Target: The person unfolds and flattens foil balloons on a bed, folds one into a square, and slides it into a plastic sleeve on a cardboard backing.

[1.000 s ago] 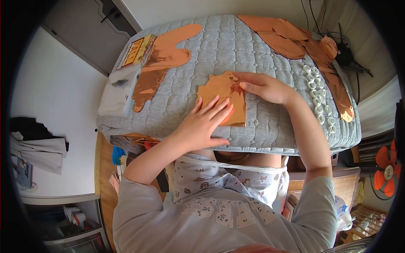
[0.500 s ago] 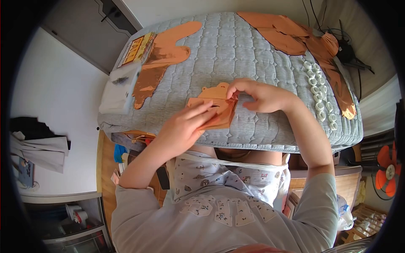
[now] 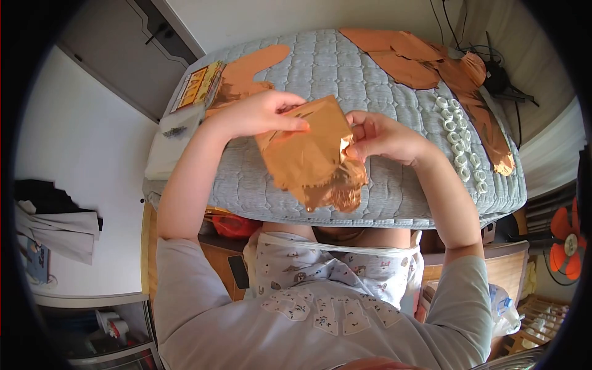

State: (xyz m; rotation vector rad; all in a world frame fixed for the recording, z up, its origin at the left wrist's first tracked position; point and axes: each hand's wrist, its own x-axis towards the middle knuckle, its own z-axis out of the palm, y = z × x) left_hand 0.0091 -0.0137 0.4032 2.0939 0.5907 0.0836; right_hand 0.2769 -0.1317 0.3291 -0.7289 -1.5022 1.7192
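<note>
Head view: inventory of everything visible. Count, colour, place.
Mattress: one, grey, centre
Foil piece: one, copper, mid-view, held
Left foil sheet: one, copper, mattress left
Right foil sheets: overlapping, uncountable, copper, mattress right
Rings: over ten, white, mattress right
Printed pack: one, yellow-orange, mattress left
Plastic pack: one, whitish, mattress left
Fan: one, orange, right edge
Door: one, grey, upper left
Clothes: uncountable, black and grey, left
Smaller clutter: uncountable, mixed, sides
Shirt: one, grey, lower centre
Left hand: one, bare, foil's upper left
Right hand: one, bare, foil's right edge

a creased, mirror-glossy foil piece (image 3: 305, 148) gleams before me against the matt, quilted cloth of a mattress (image 3: 327, 68); my shirt (image 3: 246, 333) is matt cloth.
</note>
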